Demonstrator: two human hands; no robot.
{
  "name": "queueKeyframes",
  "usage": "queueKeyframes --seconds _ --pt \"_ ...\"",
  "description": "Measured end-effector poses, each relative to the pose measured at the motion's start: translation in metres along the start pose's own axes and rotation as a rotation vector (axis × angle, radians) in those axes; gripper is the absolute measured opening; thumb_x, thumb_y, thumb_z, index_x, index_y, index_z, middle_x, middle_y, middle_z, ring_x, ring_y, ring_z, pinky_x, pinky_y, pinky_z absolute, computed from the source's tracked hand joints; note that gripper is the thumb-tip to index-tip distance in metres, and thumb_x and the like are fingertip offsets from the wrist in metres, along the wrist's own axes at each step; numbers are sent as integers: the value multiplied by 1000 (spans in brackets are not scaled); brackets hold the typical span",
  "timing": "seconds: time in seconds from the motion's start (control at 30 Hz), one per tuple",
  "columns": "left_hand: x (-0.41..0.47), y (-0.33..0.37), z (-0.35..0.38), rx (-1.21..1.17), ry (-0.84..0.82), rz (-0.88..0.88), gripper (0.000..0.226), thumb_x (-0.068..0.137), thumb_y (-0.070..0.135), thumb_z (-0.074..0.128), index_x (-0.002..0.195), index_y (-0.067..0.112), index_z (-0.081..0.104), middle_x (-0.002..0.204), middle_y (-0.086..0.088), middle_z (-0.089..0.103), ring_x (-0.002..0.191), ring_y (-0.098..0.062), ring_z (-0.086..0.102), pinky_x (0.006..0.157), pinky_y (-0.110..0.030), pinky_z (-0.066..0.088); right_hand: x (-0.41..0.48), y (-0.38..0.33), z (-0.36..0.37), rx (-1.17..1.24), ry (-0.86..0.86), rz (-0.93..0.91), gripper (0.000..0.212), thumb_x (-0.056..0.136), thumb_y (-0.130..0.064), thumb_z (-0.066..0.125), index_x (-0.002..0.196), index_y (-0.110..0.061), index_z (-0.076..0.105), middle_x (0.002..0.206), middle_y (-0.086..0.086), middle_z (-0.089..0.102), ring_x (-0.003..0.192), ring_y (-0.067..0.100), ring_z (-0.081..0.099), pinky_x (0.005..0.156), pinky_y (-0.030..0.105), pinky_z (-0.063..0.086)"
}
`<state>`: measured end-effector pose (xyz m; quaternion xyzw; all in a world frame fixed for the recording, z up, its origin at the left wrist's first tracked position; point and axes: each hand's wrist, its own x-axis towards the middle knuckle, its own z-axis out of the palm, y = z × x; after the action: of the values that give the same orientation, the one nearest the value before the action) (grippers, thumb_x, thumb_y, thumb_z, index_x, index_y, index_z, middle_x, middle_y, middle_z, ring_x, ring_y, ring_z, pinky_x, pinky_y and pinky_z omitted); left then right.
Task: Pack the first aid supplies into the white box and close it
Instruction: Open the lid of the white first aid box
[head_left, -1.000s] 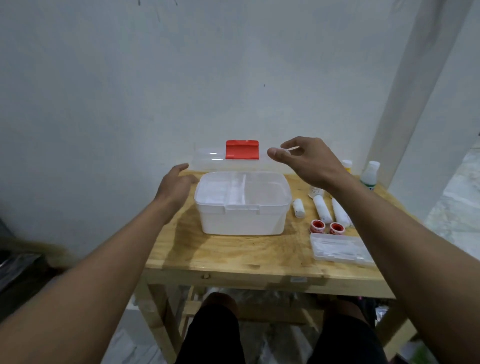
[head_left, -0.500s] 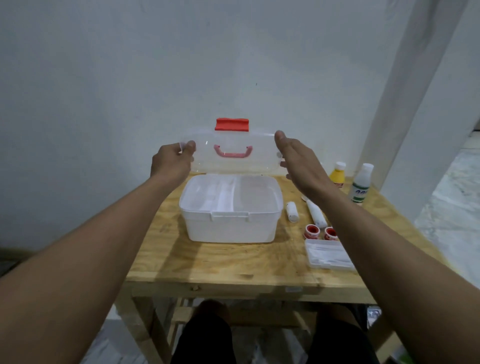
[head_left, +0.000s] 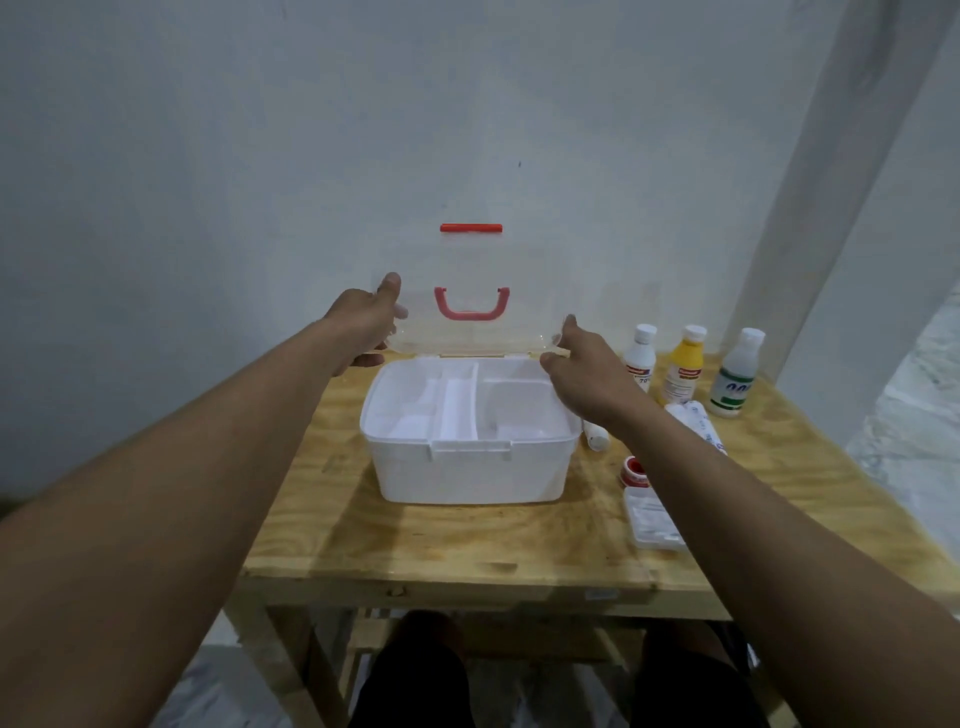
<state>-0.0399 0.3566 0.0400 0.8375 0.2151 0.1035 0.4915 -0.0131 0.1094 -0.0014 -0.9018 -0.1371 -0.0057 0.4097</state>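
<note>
The white box (head_left: 467, 473) stands open in the middle of the wooden table (head_left: 467, 551), and its white divided tray shows with nothing in it. Its clear lid (head_left: 524, 260) stands upright at the back, with a red handle (head_left: 471, 304) and a red latch (head_left: 470, 227) on top. My left hand (head_left: 358, 327) grips the lid's left edge. My right hand (head_left: 587, 374) holds the lid's lower right corner. To the right stand three bottles: white (head_left: 640, 358), yellow (head_left: 683, 371) and green-labelled (head_left: 737, 374).
Right of the box lie white bandage rolls (head_left: 698, 423), a small white roll (head_left: 596, 439), a red-and-white tape roll (head_left: 635, 470) and a flat clear case (head_left: 652, 522), partly behind my right forearm. A wall rises just behind the table. My knees show under the table's front edge.
Both hands closed on the lid's sides, and the lid swung up from leaning back to standing upright. The view shifted, bringing all three bottles into sight.
</note>
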Motion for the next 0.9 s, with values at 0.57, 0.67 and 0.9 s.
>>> queueKeyframes --seconds 0.57,0.67,0.9 --pt "0 -40 -3 -72 -166 -116 32 96 21 64 125 9 65 118 -9 69 108 -30 66 89 -41 56 -5 7 -6 -101 -68 35 43 103 -7 40 144 3 46 148 17 50 133 32 48 103 34 40" --pt "-6 -43 -2 -100 -176 -127 22 100 23 58 114 9 68 114 -10 69 106 -29 67 82 -38 56 -6 5 -6 -82 -58 18 42 104 -12 43 144 1 48 149 13 50 135 28 47 98 27 37" --pt "-16 -45 -5 -166 -166 -146 23 101 20 55 112 2 65 108 -9 70 96 -27 69 79 -38 57 -8 1 -12 52 -106 119 37 102 -10 44 131 8 58 137 23 57 116 40 60 95 45 53"
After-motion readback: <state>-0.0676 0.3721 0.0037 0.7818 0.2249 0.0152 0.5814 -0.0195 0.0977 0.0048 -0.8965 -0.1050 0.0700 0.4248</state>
